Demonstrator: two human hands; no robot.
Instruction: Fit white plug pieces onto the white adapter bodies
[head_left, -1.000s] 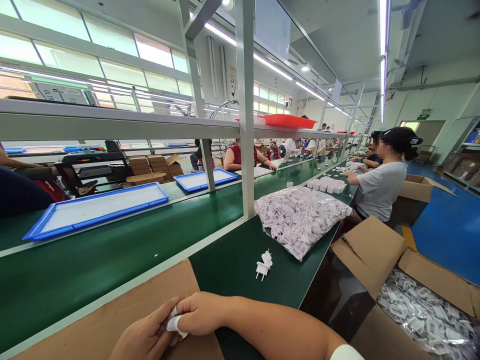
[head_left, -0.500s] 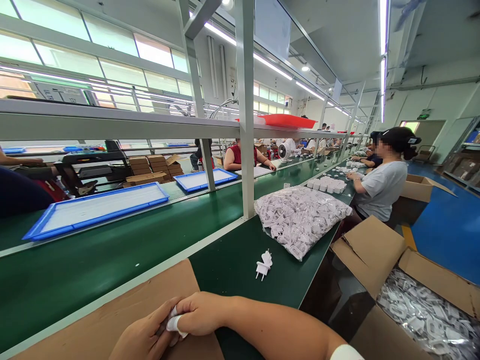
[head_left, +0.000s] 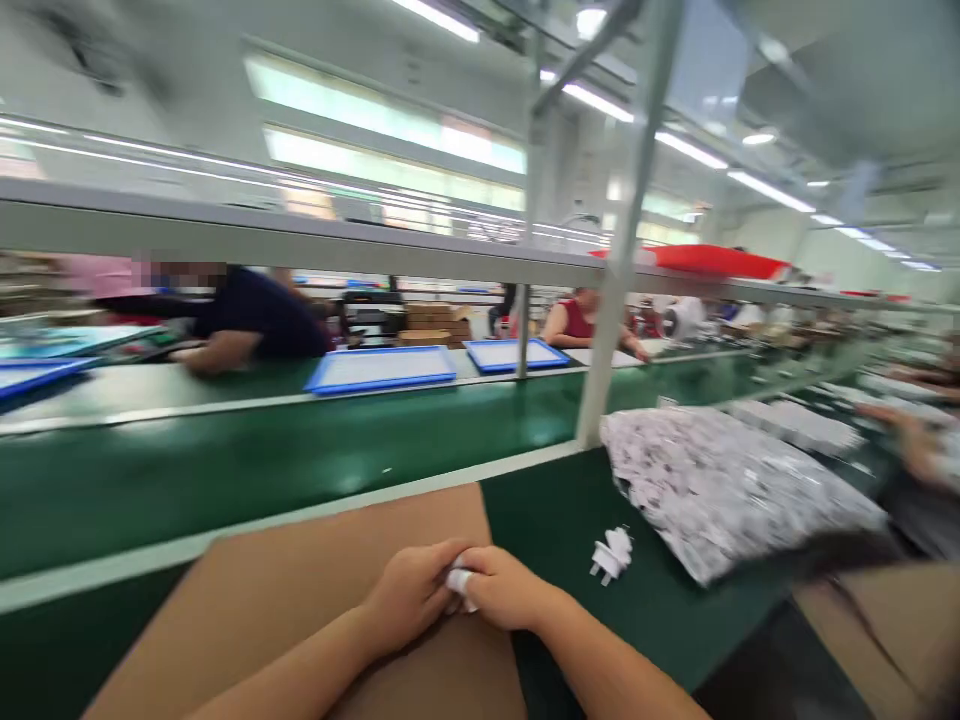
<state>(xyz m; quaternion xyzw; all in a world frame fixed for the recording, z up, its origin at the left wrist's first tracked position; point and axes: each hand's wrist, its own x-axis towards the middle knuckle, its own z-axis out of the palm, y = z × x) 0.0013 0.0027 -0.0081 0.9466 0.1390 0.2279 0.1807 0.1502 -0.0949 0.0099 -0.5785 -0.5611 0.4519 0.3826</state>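
Both hands meet at the near edge of a brown cardboard sheet (head_left: 300,590) that lies on the green workbench (head_left: 555,510). The left hand (head_left: 409,600) and the right hand (head_left: 502,590) are each curled closed, fingertips pressed together around a small white part (head_left: 459,582). Only a sliver of the part shows between the fingers, so its exact shape cannot be told. It sits just above the cardboard, at the point where the two hands touch. To the right, on the bare green surface, a loose white plug piece (head_left: 613,553) lies near the right hand but apart from it. Just beyond that is a clear plastic bag (head_left: 720,490) packed with white pieces, slumped flat on the bench. A grey upright post (head_left: 615,290) rises behind the bag to an overhead shelf rail (head_left: 300,240), on which a red tray (head_left: 712,260) rests. Across the green conveyor belt (head_left: 225,470), two blue-rimmed trays (head_left: 381,368) lie side by side. Behind them a person in a dark top (head_left: 255,315) leans on the far bench, and a person in a red top (head_left: 577,320) sits further along. The whole view is smeared by motion blur. At the right edge a co-worker's hand (head_left: 911,440) shows only as a blur.
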